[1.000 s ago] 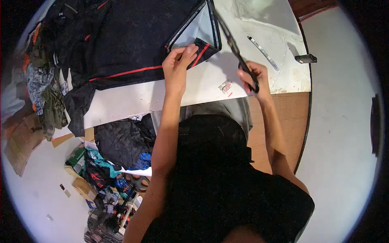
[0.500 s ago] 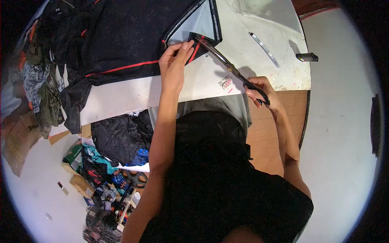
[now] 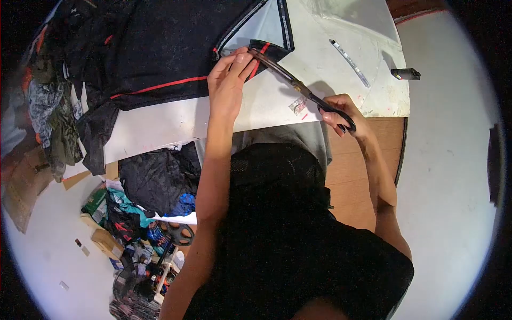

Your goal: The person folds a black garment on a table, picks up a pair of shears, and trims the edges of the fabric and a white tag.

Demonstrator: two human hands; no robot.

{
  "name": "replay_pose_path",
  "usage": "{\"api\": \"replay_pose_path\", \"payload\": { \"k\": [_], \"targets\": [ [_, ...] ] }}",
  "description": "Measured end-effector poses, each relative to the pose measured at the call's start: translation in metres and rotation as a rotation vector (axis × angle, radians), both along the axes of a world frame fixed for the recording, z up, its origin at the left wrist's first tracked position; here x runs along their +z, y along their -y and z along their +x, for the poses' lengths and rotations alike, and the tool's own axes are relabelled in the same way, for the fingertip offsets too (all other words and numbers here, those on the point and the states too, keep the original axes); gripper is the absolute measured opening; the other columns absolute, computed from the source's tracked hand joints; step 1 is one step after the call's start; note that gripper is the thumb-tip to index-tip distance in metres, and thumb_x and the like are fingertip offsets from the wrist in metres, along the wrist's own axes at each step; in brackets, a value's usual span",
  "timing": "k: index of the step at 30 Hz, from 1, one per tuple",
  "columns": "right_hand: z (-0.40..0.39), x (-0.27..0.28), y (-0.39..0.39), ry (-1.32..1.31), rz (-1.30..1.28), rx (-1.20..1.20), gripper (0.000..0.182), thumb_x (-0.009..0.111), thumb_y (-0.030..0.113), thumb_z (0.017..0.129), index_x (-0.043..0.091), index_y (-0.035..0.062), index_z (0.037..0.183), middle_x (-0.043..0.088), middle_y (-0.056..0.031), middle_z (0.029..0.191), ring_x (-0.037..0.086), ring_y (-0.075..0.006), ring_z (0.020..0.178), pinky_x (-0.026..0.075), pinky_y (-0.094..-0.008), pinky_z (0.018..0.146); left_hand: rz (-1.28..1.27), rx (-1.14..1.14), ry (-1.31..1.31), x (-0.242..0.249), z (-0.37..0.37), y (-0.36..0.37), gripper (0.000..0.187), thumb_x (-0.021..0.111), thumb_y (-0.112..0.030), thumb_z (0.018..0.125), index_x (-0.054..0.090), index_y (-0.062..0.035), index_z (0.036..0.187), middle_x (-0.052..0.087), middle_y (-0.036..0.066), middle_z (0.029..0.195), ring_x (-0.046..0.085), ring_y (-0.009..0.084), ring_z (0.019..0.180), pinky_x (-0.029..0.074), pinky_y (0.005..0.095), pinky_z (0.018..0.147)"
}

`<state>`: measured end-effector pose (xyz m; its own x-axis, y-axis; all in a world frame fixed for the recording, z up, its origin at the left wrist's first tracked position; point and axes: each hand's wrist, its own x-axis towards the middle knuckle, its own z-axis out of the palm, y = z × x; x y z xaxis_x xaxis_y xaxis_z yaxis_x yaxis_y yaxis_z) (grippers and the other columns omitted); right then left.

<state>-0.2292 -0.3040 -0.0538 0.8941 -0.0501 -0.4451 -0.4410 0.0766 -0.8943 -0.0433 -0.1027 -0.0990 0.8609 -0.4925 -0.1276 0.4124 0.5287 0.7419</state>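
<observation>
A black garment (image 3: 160, 48) with red piping lies across the white table, its hem opened to show a pale lining (image 3: 260, 28). My left hand (image 3: 230, 74) is closed with pinched fingers on the garment's edge, beside the tips of the scissors. Long dark scissors (image 3: 293, 81) reach diagonally from my right hand (image 3: 341, 114), which is wrapped round their handles. The blades meet the cloth near the red stripe at the hem corner. Whether they are parted is too small to tell.
On the white table (image 3: 320, 58) lie a pen (image 3: 349, 63), a black object (image 3: 405, 73) and small scraps (image 3: 297, 105). Camouflage cloth (image 3: 45, 101) hangs at the left. Dark clothes (image 3: 154, 178) and mixed items lie below the table's edge.
The scissor tips have shifted slightly left, closer to my left fingertips. My left hand has moved slightly up and left, and the hem corner's fold has changed a little.
</observation>
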Motion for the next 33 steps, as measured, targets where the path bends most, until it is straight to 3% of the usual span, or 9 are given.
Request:
{"api": "replay_pose_path", "payload": {
  "k": [3, 5, 27, 30, 32, 33],
  "targets": [
    [0.004, 0.003, 0.001, 0.029, 0.006, 0.014, 0.039, 0.073, 0.038, 0.076, 0.053, 0.0077, 0.060, 0.043, 0.0031, 0.046, 0.041, -0.0068, 0.033, 0.030, -0.0208, 0.031, -0.056, -0.016, -0.012, -0.001, 0.002, -0.004, 0.007, 0.058, -0.005, 0.090, 0.062, -0.0020, 0.095, 0.058, 0.015, 0.116, 0.057, 0.0281, 0.110, 0.046, 0.0446, 0.098],
    [0.005, 0.003, 0.002, 0.029, 0.000, 0.009, 0.039, 0.073, 0.038, 0.076, 0.053, 0.0081, 0.059, 0.043, 0.0031, 0.046, 0.040, -0.0066, 0.033, 0.029, -0.0209, 0.031, -0.096, -0.053, -0.008, -0.001, 0.003, -0.006, 0.013, 0.050, -0.010, 0.094, 0.058, -0.0019, 0.100, 0.052, 0.021, 0.124, 0.048, 0.0359, 0.120, 0.038, 0.0492, 0.105],
    [0.008, -0.006, 0.008, 0.051, -0.025, -0.060, 0.032, 0.070, 0.024, 0.081, 0.054, 0.0083, 0.058, 0.041, 0.0046, 0.041, 0.035, -0.0030, 0.031, 0.024, -0.0188, 0.032, -0.232, -0.083, -0.240, 0.002, 0.012, -0.014, 0.016, 0.049, -0.016, 0.095, 0.059, -0.0036, 0.093, 0.050, 0.022, 0.128, 0.041, 0.0372, 0.126, 0.035, 0.0464, 0.108],
    [0.006, -0.004, 0.006, 0.115, 0.040, -0.123, 0.032, 0.067, 0.022, 0.083, 0.053, 0.0076, 0.058, 0.042, 0.0043, 0.041, 0.034, -0.0029, 0.031, 0.023, -0.0196, 0.033, -0.174, -0.114, -0.175, 0.010, 0.005, -0.015, 0.012, 0.053, -0.011, 0.093, 0.062, -0.0025, 0.091, 0.054, 0.020, 0.124, 0.048, 0.0327, 0.122, 0.039, 0.0413, 0.104],
    [0.008, -0.002, 0.005, 0.143, 0.028, -0.149, 0.033, 0.066, 0.022, 0.084, 0.051, 0.0077, 0.058, 0.043, 0.0041, 0.042, 0.034, -0.0030, 0.031, 0.023, -0.0198, 0.033, 0.343, -0.250, 0.369, 0.020, -0.008, -0.015, 0.007, 0.059, -0.003, 0.086, 0.065, -0.0014, 0.087, 0.059, 0.016, 0.120, 0.055, 0.0271, 0.114, 0.042, 0.0359, 0.098],
    [0.008, -0.001, 0.003, 0.171, 0.020, -0.174, 0.034, 0.065, 0.021, 0.084, 0.050, 0.0078, 0.057, 0.043, 0.0039, 0.042, 0.034, -0.0031, 0.031, 0.023, -0.0201, 0.033, 0.371, -0.322, 0.633, 0.028, -0.018, -0.012, 0.012, 0.062, 0.002, 0.080, 0.068, -0.0015, 0.089, 0.062, 0.011, 0.116, 0.058, 0.0221, 0.107, 0.044, 0.0322, 0.094]
  ]
}}
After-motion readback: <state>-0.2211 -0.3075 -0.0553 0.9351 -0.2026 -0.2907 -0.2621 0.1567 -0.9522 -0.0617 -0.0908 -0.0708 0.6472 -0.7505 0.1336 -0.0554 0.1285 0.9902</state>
